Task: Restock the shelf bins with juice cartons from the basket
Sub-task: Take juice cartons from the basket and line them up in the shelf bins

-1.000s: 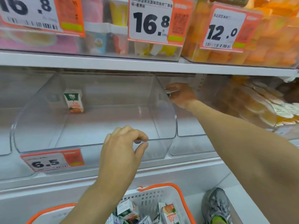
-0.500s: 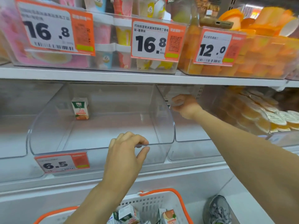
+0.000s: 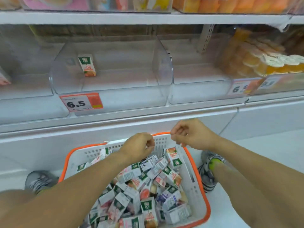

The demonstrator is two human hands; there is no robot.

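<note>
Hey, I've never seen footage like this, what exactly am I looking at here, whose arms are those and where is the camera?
There is no machine here. The camera sits on a person's head and looks forward and down, so the two bare arms are that person's own. The left hand and right hand hang over the far end of a white basket with an orange rim, which stands on the floor between their shoes. Both hands are loosely curled and seem to hold nothing. The basket is piled with small juice cartons. Above it, a store shelf carries clear plastic bins. The middle bin holds one upright carton at the back, and its front has a price tag reading 6.5. Farther right is a bin of orange cups.
</note>
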